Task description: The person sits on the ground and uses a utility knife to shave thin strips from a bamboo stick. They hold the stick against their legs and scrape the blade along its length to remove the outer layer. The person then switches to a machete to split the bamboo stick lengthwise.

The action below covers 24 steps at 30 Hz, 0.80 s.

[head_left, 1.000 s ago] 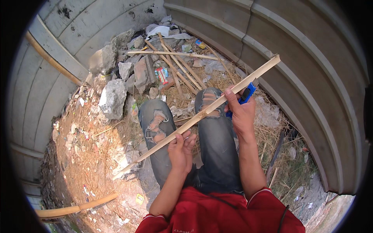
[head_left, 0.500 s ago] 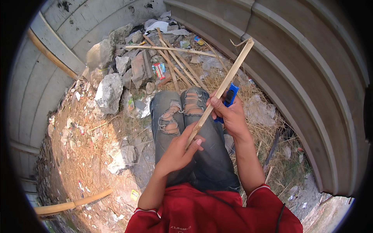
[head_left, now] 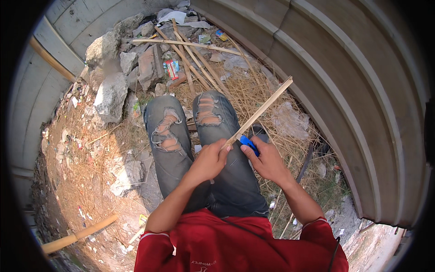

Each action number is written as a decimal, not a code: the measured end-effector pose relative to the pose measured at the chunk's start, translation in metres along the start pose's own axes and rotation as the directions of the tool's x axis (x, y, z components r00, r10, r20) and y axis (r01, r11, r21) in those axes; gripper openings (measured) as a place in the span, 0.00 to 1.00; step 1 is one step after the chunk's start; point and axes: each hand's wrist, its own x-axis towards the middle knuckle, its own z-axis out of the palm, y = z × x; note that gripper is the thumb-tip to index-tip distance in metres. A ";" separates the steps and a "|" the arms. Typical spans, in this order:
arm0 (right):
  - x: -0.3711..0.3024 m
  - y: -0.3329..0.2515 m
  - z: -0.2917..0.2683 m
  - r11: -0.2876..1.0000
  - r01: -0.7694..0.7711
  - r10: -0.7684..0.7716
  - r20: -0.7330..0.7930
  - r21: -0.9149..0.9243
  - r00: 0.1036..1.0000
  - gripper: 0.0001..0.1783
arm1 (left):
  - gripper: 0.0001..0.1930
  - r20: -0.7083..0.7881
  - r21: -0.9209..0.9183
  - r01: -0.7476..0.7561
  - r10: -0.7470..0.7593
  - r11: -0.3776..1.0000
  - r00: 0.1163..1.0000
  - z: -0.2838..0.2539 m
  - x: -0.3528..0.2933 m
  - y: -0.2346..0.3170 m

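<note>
A pale bamboo strip (head_left: 267, 105) slants up and to the right over my thighs. My left hand (head_left: 209, 159) is closed around its lower end. In my right hand (head_left: 268, 162) is a blue utility knife (head_left: 249, 146), gripped with the thumb along the handle. The knife's front end meets the strip just beyond my left fingers. Whether the blade cuts into the bamboo is too small to tell. Beneath both hands are my legs in torn grey jeans (head_left: 226, 172).
Several bamboo strips (head_left: 192, 63) lie crossed on the straw-covered ground ahead. Broken concrete chunks (head_left: 112, 96) are heaped at the left. A corrugated metal sheet (head_left: 331, 81) curves along the right, and a grey panel wall (head_left: 34, 104) stands left. A bamboo pole (head_left: 86, 233) lies lower left.
The strip's far end has swung down, and its lower end is now closer to my left fingers. My right hand has let go of the strip and brought the knife down against it.
</note>
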 end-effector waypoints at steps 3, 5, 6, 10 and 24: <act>0.000 0.004 0.013 0.998 -0.037 0.039 0.041 -0.043 0.998 0.22 | 0.10 -0.050 0.133 0.008 -0.001 0.991 0.999 0.006 0.001 0.005; 0.002 0.003 0.018 0.998 -0.023 0.024 0.014 -0.058 1.000 0.23 | 0.10 -0.075 0.158 0.055 -0.044 0.986 0.996 0.008 -0.001 0.013; 0.003 0.004 0.021 0.997 -0.018 0.019 0.007 -0.069 1.000 0.23 | 0.10 -0.097 0.193 0.073 -0.055 0.978 0.994 0.010 -0.002 0.013; 0.009 0.007 0.018 0.979 0.012 -0.006 0.031 -0.204 0.999 0.23 | 0.09 -0.141 0.291 0.117 -0.078 0.949 0.987 0.014 -0.008 0.009; 0.002 0.031 -0.035 0.989 -0.111 0.100 -0.120 -0.094 0.988 0.30 | 0.14 -0.056 0.183 0.105 -0.096 0.978 0.994 0.000 -0.027 0.005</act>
